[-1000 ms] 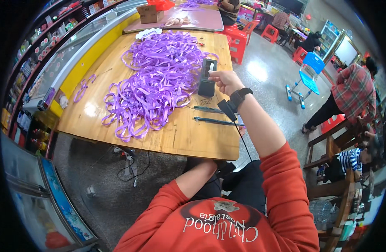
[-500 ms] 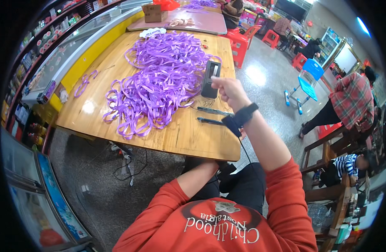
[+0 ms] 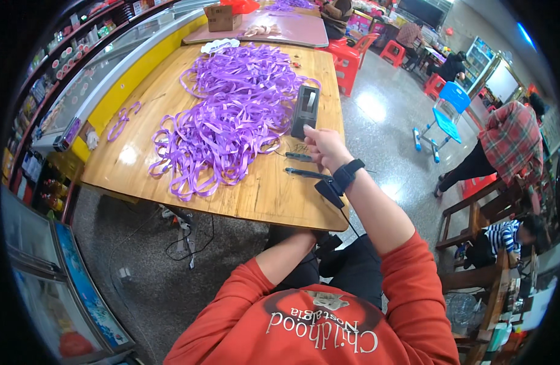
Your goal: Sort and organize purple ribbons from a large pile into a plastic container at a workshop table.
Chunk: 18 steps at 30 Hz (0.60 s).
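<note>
My right hand [image 3: 325, 148] is over the right side of the wooden table [image 3: 131, 173], with its thumb and fingers closed in a pinch. What it pinches, if anything, is too small to make out. Its fingertips are at the near end of a black tape dispenser [image 3: 304, 115]. Below the hand lie two dark pen-like sticks, one [image 3: 298, 156] partly behind the fingers and the other [image 3: 301, 174] nearer to me. A large heap of purple ribbon loops [image 3: 231, 121] spreads left of the dispenser. My left forearm [image 3: 286, 258] reaches under the table's front edge, which hides the fingers.
A few separate purple loops [image 3: 123, 120] lie at the left. A yellow-edged counter [image 3: 131, 76] runs along that side. Beyond stands a pink-topped table [image 3: 286, 33] with a cardboard box [image 3: 222, 18]. Red stools [image 3: 347, 64] and a blue chair [image 3: 448, 118] stand at the right.
My right hand has come down toward me, from beside the tape dispenser to its near end and over the pen-like sticks. My left forearm stays under the table edge.
</note>
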Each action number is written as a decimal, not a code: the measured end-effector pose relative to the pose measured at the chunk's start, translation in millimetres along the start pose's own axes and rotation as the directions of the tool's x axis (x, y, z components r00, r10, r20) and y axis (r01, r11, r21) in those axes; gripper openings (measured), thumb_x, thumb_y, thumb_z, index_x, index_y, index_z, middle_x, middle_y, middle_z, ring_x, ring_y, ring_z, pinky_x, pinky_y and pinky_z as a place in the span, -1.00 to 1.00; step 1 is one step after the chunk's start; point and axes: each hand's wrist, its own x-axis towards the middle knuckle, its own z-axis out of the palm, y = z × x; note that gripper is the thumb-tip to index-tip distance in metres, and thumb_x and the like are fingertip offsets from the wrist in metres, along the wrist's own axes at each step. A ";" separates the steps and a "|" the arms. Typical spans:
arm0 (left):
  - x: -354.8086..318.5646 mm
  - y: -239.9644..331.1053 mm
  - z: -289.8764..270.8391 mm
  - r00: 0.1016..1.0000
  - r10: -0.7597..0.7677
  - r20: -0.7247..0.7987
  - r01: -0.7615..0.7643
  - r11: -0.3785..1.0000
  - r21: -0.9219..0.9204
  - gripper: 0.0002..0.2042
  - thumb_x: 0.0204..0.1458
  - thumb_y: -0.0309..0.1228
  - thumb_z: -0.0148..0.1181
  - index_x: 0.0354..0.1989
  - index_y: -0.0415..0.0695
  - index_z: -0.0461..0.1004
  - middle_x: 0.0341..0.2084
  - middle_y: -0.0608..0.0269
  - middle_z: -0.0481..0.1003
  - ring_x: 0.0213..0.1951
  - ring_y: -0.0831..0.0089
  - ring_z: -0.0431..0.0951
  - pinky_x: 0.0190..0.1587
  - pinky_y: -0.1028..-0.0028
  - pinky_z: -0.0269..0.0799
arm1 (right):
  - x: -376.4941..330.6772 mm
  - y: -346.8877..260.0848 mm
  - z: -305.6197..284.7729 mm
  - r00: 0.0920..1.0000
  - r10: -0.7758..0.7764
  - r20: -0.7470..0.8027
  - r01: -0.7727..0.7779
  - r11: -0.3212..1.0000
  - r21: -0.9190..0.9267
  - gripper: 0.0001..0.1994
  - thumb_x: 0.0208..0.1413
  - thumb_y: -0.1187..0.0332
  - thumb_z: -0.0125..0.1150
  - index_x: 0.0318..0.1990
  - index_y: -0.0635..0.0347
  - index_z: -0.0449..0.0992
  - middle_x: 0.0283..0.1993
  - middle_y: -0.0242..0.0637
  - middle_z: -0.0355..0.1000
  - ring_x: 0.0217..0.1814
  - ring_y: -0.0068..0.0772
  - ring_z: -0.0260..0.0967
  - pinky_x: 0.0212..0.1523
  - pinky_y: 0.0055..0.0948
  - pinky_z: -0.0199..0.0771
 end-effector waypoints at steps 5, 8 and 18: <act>2.0 1.1 -0.7 0.999 -0.040 -0.037 0.040 0.999 -0.001 -0.71 0.20 -0.20 0.03 -0.14 -0.18 0.48 -0.20 0.27 0.53 -0.18 0.45 0.50 -0.08 0.38 0.41 | -3.4 3.0 -5.1 1.000 -0.015 0.010 0.015 0.999 -0.029 -0.75 0.15 0.25 0.21 -0.47 0.16 0.38 -0.61 -0.50 0.19 -0.74 -0.69 -0.03 -0.77 -0.59 -0.05; -4.3 1.0 -6.2 0.996 -0.057 -0.064 0.056 0.998 -0.015 -0.71 0.20 -0.19 0.03 -0.15 -0.18 0.48 -0.21 0.27 0.53 -0.19 0.45 0.51 -0.09 0.37 0.41 | -23.7 -11.5 -40.3 0.990 -0.087 0.107 0.083 0.996 0.046 -0.84 0.15 0.27 0.21 -0.40 0.08 0.40 -0.57 -0.60 0.20 -0.70 -0.79 -0.01 -0.75 -0.69 -0.11; 28.0 -24.1 -22.2 0.965 0.253 0.072 -0.115 0.158 0.981 -0.76 0.17 -0.30 0.12 -0.14 -0.24 0.47 -0.27 0.17 0.55 -0.18 0.40 0.53 -0.09 0.35 0.41 | -52.5 -26.3 -174.2 0.942 -0.107 0.318 0.233 0.890 -0.392 -0.80 0.16 0.17 0.21 -0.37 0.06 0.45 -0.54 -0.61 0.27 -0.64 -0.83 0.02 -0.69 -0.72 -0.10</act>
